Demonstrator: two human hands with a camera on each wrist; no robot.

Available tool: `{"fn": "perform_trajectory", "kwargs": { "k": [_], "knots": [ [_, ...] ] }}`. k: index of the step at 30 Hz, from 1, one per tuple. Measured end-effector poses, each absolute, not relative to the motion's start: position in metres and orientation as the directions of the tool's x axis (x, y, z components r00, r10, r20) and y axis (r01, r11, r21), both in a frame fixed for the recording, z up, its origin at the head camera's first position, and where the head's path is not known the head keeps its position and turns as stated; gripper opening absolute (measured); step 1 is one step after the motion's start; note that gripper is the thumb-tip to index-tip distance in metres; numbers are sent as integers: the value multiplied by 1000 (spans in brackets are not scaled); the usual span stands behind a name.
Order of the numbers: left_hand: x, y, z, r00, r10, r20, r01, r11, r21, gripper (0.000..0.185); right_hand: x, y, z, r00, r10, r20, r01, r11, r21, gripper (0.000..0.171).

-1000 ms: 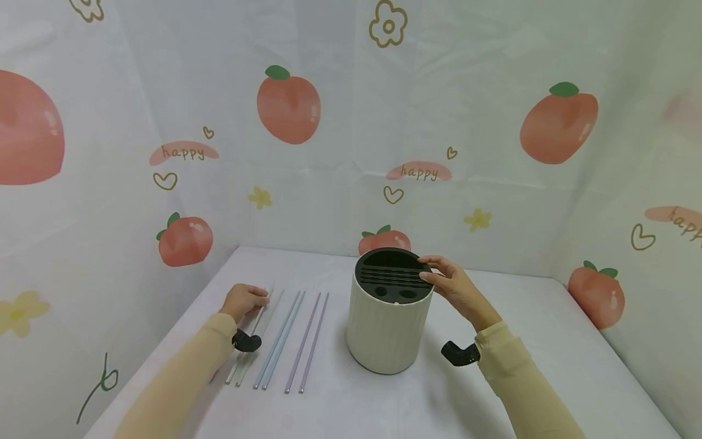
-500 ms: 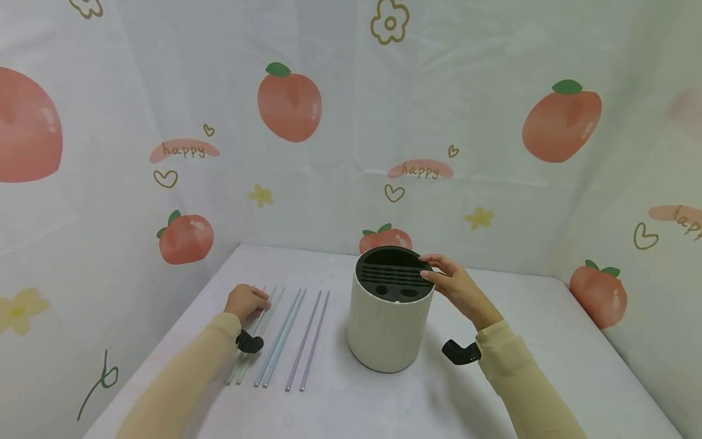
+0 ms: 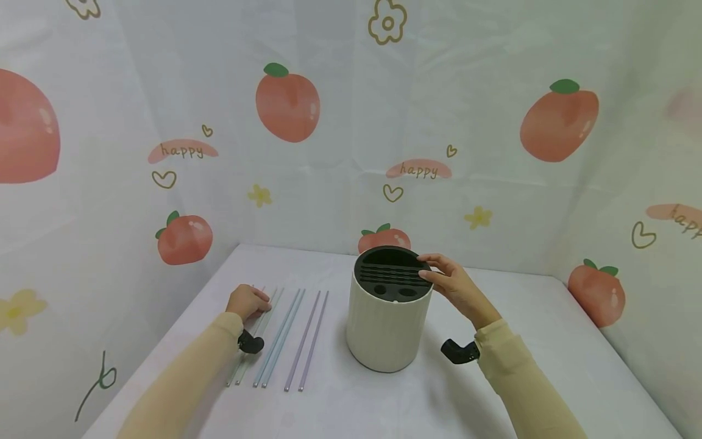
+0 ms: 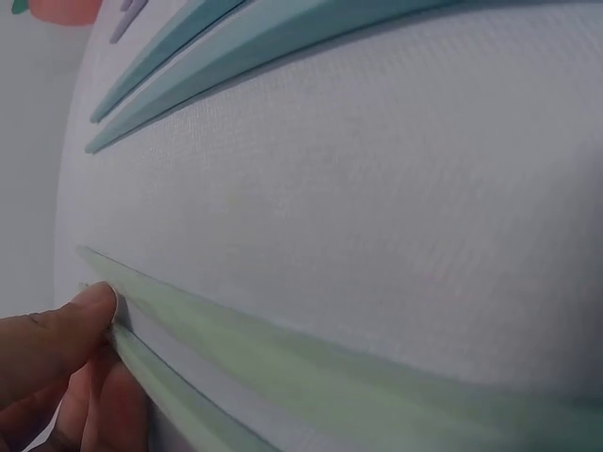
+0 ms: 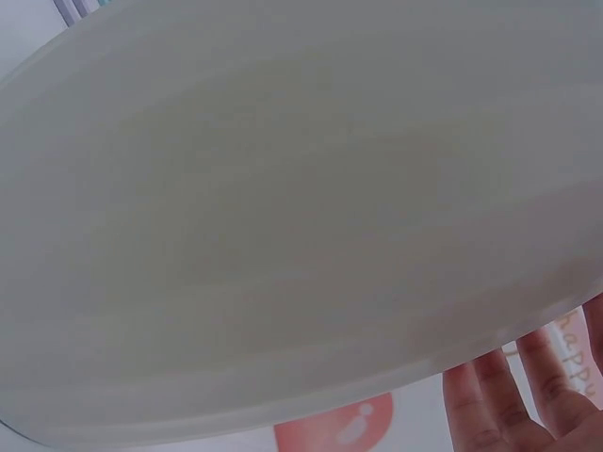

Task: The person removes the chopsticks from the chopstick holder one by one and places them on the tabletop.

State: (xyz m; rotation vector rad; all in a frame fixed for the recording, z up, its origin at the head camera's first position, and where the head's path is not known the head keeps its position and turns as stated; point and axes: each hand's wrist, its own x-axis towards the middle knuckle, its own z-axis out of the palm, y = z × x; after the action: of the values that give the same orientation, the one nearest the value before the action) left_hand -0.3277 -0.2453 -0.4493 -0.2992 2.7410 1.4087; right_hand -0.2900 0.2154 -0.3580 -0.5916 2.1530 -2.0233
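A white-clothed table point(image 3: 340, 402) carries a cream ribbed holder point(image 3: 387, 326) standing upright near its middle, somewhat toward the far edge, topped by a black slotted insert point(image 3: 390, 274) with two round holes at the near side. The right hand point(image 3: 454, 286) rests against the holder's right upper rim, fingers gently bent with the fingertips point(image 3: 426, 275) touching the black top; in the right wrist view the holder's pale wall point(image 5: 283, 217) fills almost everything and only straightish fingers point(image 5: 490, 410) show at the lower right, so the hand reads as laid against the holder rather than clenched round it. Toward the left edge of the table lie three pairs of chopsticks side by side, running from near edge to far edge: a pale green pair point(image 3: 253, 335) outermost, a light blue pair point(image 3: 278, 338) in the middle, and a lilac pair point(image 3: 307, 341) nearest the holder but apart from it. The left hand point(image 3: 248, 301) sits on the far part of the green pair; the left wrist view shows a thumb and fingertip point(image 4: 66, 348) pinching the end of one green chopstick point(image 4: 160, 386) against the cloth, its partner point(image 4: 311, 358) lying just beside it.
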Motion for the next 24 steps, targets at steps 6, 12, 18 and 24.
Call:
{"fn": "perform_trajectory", "kwargs": {
  "k": [6,12,18,24],
  "knots": [
    [-326,-246,-446,-979,-154,-137,-201,576,792,18,-291,214,-359,-913,-369,172,-197,31,-980,27],
    [-326,-247,-446,-978,-152,-144,-206,574,793,18,-292,213,-360,-913,-369,176,-202,32,-979,28],
    [-327,-246,-437,-979,-134,-154,-203,538,818,21,-293,216,-358,-914,-374,159,-202,80,-976,32],
    [-333,-237,-405,-986,-59,-155,-165,464,870,36,-291,222,-348,-901,-398,175,-239,118,-964,41]
  ]
}}
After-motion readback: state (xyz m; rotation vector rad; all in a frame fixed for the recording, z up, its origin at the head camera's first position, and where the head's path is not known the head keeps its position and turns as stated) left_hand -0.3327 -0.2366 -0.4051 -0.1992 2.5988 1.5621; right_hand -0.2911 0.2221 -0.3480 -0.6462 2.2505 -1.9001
